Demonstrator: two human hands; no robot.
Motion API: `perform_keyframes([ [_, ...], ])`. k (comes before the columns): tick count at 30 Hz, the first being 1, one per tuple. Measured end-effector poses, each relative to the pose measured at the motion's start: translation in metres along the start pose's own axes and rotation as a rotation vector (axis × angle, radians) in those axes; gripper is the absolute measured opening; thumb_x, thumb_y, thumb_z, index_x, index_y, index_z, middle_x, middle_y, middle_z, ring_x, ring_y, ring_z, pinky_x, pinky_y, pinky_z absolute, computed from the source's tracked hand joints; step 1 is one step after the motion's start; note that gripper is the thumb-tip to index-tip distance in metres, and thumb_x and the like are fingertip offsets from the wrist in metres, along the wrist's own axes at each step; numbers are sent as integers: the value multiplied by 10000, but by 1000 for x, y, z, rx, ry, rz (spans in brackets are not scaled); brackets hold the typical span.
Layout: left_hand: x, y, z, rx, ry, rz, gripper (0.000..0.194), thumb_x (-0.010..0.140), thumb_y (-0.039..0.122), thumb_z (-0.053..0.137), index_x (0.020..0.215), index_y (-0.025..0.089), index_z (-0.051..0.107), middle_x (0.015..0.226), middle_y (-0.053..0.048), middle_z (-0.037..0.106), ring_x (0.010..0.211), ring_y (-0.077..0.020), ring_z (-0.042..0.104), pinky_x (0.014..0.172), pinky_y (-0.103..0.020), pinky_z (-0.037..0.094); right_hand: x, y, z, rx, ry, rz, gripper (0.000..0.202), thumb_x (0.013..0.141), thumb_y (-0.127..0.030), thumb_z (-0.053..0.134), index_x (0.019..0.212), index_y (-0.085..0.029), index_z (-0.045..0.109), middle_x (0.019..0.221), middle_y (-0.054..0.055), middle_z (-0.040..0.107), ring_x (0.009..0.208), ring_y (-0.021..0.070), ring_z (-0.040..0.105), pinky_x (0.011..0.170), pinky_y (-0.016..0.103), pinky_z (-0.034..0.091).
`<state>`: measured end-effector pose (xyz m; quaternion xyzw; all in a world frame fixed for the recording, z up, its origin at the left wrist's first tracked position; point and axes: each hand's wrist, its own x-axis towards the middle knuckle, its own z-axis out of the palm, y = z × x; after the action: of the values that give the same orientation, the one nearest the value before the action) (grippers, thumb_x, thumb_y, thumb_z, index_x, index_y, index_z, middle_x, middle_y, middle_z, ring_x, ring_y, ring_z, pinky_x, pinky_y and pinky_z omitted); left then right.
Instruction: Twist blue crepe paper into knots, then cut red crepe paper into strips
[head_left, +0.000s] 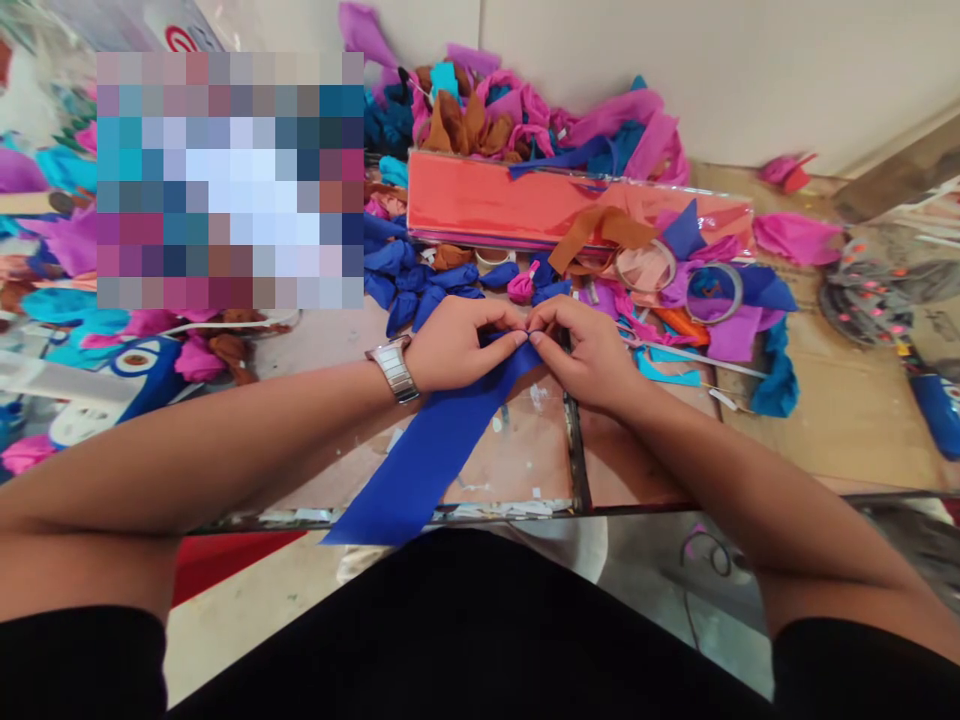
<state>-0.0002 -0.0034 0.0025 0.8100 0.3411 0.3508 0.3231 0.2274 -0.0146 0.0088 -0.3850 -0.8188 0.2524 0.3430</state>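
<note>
Closely behind both hands, a heap of blue cloth pieces (405,280) and one flat coral packet (510,205) occupy the way toward the wall. On the right side lie two ring-shaped rolls (738,292) among coloured scraps; the scraps overlap, so I cannot count them. One long blue strip (427,450) is between the forearms. Left hand (469,345) and right hand (577,350) pinch its upper end, thumb against forefinger, fingertips almost meeting. Its lower end passes beyond the front table edge (300,518). Table surface shows at both sides of the strip, giving some room.
</note>
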Motion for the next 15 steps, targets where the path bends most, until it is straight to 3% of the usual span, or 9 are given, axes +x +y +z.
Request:
perform_keyframes([
  [5,1,2,-1,-56,-18,-11,236,961,359,672,991,156,789,913,-36,810,800,-148,714,803,-257,535,1,-1,-1,3,4,-4,32,962,-205,616,938,-222,628,902,30,675,744,168,586,703,323,472],
  [15,1,0,1,-82,-62,-59,225,926,355,696,943,144,771,847,-24,774,732,-125,649,714,-243,498,-1,0,0,9,-7,-5,33,955,-189,619,943,-220,623,912,33,676,742,166,581,696,320,471],
])
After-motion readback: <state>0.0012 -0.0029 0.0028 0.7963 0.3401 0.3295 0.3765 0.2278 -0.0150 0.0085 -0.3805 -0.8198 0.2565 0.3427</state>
